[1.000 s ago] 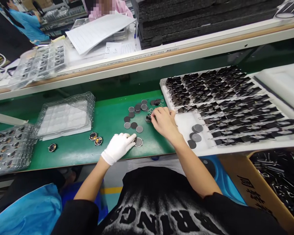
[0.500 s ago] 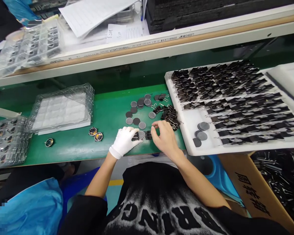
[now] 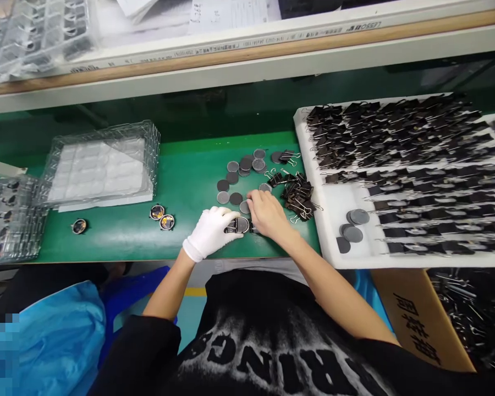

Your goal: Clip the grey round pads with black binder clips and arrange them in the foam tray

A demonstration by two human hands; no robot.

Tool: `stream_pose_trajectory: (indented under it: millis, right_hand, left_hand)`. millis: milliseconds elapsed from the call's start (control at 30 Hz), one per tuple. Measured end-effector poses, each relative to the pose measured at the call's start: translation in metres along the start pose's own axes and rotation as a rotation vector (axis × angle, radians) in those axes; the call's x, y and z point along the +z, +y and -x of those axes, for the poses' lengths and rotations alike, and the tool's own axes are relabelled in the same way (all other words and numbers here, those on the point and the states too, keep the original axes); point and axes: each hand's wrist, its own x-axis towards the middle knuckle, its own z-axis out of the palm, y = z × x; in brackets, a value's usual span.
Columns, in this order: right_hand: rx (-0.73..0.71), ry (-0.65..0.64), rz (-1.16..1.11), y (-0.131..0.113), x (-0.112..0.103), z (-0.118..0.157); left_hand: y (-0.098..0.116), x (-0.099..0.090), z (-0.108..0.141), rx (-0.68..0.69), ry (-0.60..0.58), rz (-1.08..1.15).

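My left hand, in a white glove, grips a round watch-like piece with a black clip on its left side. Just to its right is my bare right hand, its fingers bent down at a grey disc; whether they pinch it is hidden. A black binder clip shows partly under the right hand. Beyond the hands, several grey and dark discs lie on the green table. A heap of black binder clips sits to the right of them.
A white foam tray with rows of clipped pieces stands at the right. Clear plastic trays are stacked at the left, near three watch-like pieces. A shelf edge crosses behind. A cardboard box of clips is at the lower right.
The camera view has shifted. My right hand has moved forward and left from beside the black clip to the grey disc. My left hand keeps its grip on the round piece.
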Motion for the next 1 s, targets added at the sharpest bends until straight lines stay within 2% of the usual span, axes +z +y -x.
stream_pose_trajectory:
  millis: [367,800,1000]
  right_hand:
    - [0.060,0.103,-0.292,0.019,0.014,0.004]
    - [0.057,0.135,-0.310,0.021,0.018,0.005]
    - [0.077,0.127,-0.400,0.020,0.019,-0.002]
  left_hand:
    - [0.007,0.009,-0.003,-0.012,-0.024,0.053]
    - [0.014,0.011,-0.004,-0.020,-0.008,0.011]
    - [0.014,0.012,-0.007,-0.010,0.003,0.017]
